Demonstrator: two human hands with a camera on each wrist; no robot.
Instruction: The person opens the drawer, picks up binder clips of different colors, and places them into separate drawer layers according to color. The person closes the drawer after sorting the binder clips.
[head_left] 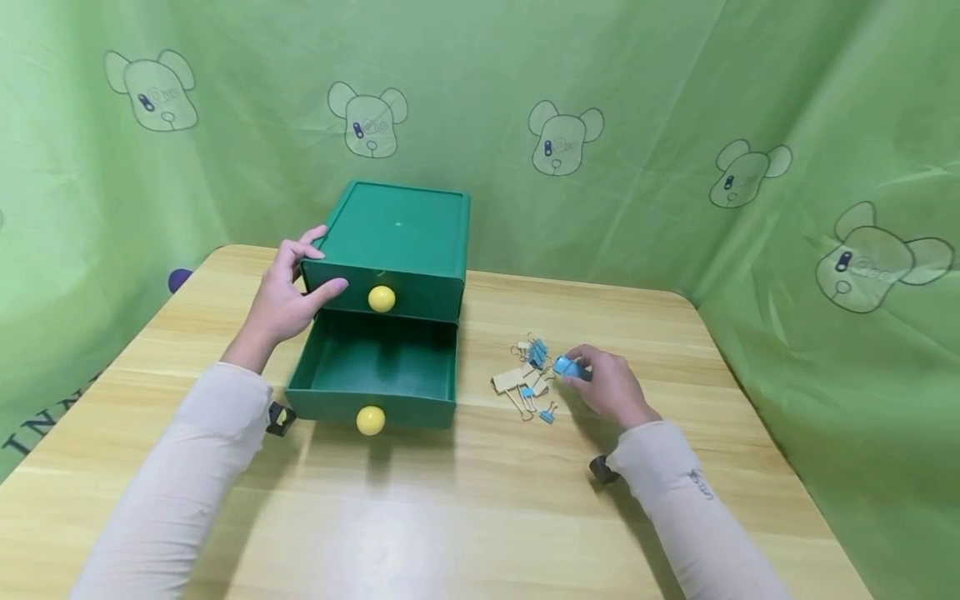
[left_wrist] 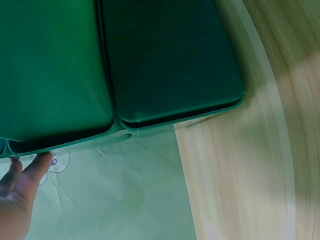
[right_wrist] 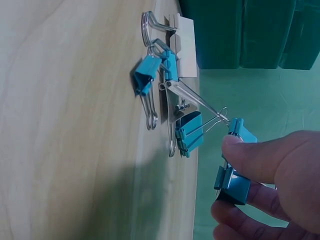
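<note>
A green two-drawer cabinet [head_left: 397,225] with yellow knobs stands left of the middle, its lower drawer [head_left: 370,408] pulled out with a bare floor in view. At the cabinet's upper left corner, my left hand [head_left: 285,292] rests with thumb on the front and fingers over the side and top edge; in the left wrist view its straight fingers [left_wrist: 37,170] touch the cabinet. My right hand [head_left: 611,387] pinches blue binder clips [right_wrist: 235,185], two of them showing in the right wrist view. Just left of it lies a pile of blue and cream binder clips [head_left: 510,379].
The wooden table [head_left: 480,517] carries the cabinet and the clips. Green curtains [head_left: 480,100] with mouse-head prints hang behind and at the sides. The upper drawer [head_left: 420,296] is closed, above the pulled-out one.
</note>
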